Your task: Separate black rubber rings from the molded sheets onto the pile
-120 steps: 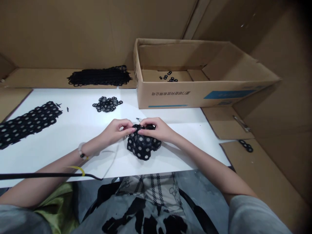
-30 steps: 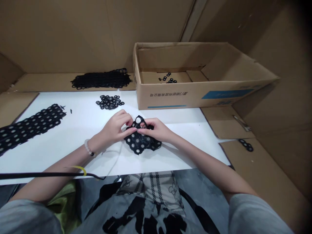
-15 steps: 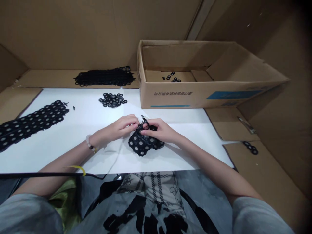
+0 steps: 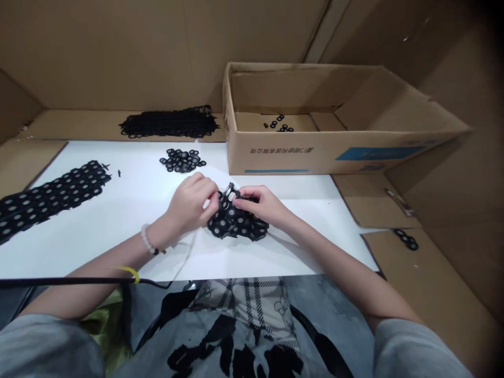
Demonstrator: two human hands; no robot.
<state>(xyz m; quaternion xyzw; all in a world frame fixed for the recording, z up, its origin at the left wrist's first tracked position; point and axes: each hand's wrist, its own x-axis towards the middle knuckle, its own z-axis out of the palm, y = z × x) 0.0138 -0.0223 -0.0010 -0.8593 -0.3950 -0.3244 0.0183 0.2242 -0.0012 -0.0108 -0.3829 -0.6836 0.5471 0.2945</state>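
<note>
Your right hand [image 4: 262,203] pinched the dotted black sheet [image 4: 241,222] over the white table [image 4: 126,210]; your left hand [image 4: 192,202] had rolled upward, fingers curled at its edge, grip unclear. Sheet had newly bunched: edge apparently still being worked.

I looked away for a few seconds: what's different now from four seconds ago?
The dotted black sheet is more bunched, its lower edge drawn up. The left hand has moved a little apart from the right hand and is more curled; whether it pinches the sheet is unclear. The right hand still holds the sheet. The ring pile and cardboard box stayed put.
</note>
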